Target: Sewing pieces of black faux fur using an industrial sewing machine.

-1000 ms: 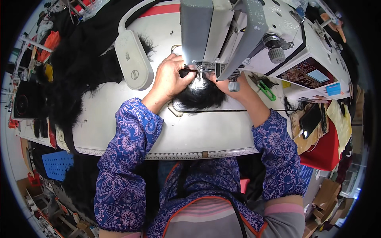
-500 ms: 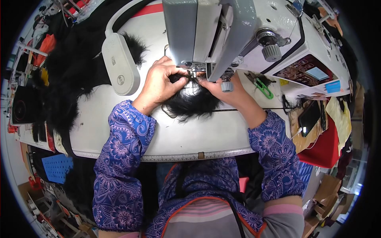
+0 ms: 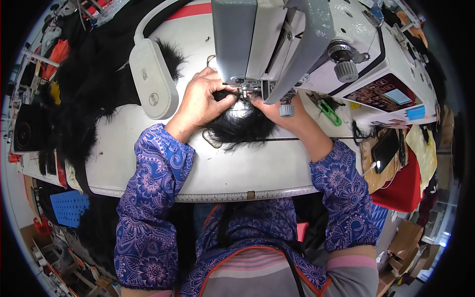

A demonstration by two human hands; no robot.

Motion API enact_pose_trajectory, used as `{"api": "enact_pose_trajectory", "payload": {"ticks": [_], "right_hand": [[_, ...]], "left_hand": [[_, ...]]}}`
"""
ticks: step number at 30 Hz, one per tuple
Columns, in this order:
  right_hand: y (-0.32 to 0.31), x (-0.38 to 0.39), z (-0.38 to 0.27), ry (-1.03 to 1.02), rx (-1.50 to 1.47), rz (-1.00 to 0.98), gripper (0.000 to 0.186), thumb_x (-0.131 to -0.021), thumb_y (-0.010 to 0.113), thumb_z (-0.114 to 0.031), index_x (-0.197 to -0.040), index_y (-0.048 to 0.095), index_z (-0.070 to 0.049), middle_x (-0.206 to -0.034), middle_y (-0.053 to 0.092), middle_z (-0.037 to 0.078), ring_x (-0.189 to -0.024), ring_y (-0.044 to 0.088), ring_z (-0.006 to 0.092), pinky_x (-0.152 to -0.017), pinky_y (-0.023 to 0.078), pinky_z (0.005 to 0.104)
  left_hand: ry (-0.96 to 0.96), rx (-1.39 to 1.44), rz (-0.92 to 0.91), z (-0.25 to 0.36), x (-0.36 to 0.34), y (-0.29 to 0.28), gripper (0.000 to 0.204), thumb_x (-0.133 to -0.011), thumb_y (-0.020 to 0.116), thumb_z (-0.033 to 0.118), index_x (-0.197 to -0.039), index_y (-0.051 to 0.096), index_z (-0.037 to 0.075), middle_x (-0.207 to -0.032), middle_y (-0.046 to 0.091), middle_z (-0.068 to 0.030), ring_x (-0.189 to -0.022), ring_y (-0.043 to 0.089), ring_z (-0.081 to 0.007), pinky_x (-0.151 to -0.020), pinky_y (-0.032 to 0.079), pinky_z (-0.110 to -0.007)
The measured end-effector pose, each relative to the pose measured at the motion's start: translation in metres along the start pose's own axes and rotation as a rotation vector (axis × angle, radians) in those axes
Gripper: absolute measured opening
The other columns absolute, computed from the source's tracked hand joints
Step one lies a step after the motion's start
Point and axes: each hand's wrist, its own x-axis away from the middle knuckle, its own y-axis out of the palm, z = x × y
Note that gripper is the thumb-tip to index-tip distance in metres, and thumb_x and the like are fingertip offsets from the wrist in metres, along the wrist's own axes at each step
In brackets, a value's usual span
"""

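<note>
A piece of black fur (image 3: 241,124) lies under the needle area of a grey and white sewing machine (image 3: 234,39). My left hand (image 3: 202,100) pinches the fur's left edge between thumb and fingers, close beside the presser foot (image 3: 243,92). On the other side of the foot, my right hand (image 3: 283,111) grips the fur's right edge; the machine head and a knurled knob hide part of its fingers. Long hairs hang toward me over the white table top (image 3: 237,171).
A white lamp (image 3: 154,81) on a bent neck stands left of my left hand, with more black fur (image 3: 79,99) beyond it. To the right lie green-handled thread snips (image 3: 329,113), a control panel (image 3: 383,92) and a phone (image 3: 386,150). A ruler strip (image 3: 222,196) edges the table.
The view has shifted slightly, so the machine head appears further right. Both hands keep their hold on the fur, which has hardly moved at the presser foot.
</note>
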Motion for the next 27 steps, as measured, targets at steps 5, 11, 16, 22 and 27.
{"api": "enact_pose_trajectory", "payload": {"ticks": [5, 11, 16, 22, 27], "right_hand": [[0.000, -0.001, 0.004, 0.050, -0.043, -0.056, 0.035, -0.085, 0.067, -0.039, -0.101, 0.070, -0.007, -0.098, 0.068, 0.016, -0.097, 0.062, 0.0380, -0.087, 0.045, 0.0481], [0.009, -0.001, 0.009, -0.036, -0.024, 0.067, 0.034, -0.083, 0.068, -0.035, -0.101, 0.070, -0.007, -0.099, 0.068, 0.016, -0.097, 0.062, 0.0380, -0.087, 0.046, 0.0482], [0.007, -0.003, 0.011, -0.081, 0.064, 0.072, 0.032, -0.085, 0.070, -0.029, -0.105, 0.069, -0.005, -0.099, 0.070, 0.015, -0.093, 0.066, 0.0338, -0.081, 0.050, 0.0425], [0.007, -0.004, 0.009, -0.019, 0.109, 0.042, 0.030, -0.087, 0.071, -0.028, -0.105, 0.069, -0.004, -0.097, 0.071, 0.014, -0.092, 0.068, 0.0312, -0.080, 0.052, 0.0392], [0.000, 0.000, 0.001, -0.036, 0.020, 0.017, 0.028, -0.084, 0.071, -0.029, -0.101, 0.070, -0.007, -0.095, 0.071, 0.014, -0.092, 0.067, 0.0320, -0.081, 0.051, 0.0411]], "left_hand": [[0.014, 0.004, -0.002, -0.001, -0.001, 0.000, 0.018, -0.067, 0.075, 0.009, -0.086, 0.075, 0.008, -0.083, 0.070, -0.0050, -0.083, 0.060, -0.0262, -0.080, 0.050, -0.038], [-0.007, -0.045, 0.042, 0.002, 0.000, 0.004, 0.015, -0.068, 0.075, 0.010, -0.082, 0.073, 0.008, -0.081, 0.068, -0.0046, -0.081, 0.059, -0.0259, -0.079, 0.049, -0.038], [-0.005, -0.065, 0.058, 0.002, 0.000, 0.005, 0.014, -0.068, 0.075, 0.011, -0.081, 0.072, 0.007, -0.076, 0.065, -0.0049, -0.081, 0.059, -0.0258, -0.076, 0.048, -0.038], [-0.033, -0.161, 0.041, 0.005, 0.002, 0.002, 0.016, -0.068, 0.074, 0.011, -0.083, 0.071, 0.006, -0.077, 0.062, -0.0075, -0.081, 0.057, -0.0283, -0.075, 0.048, -0.039], [-0.023, -0.154, -0.007, 0.005, 0.003, 0.001, 0.017, -0.068, 0.074, 0.010, -0.084, 0.069, 0.005, -0.082, 0.062, -0.0106, -0.084, 0.057, -0.0309, -0.076, 0.048, -0.040]]}}
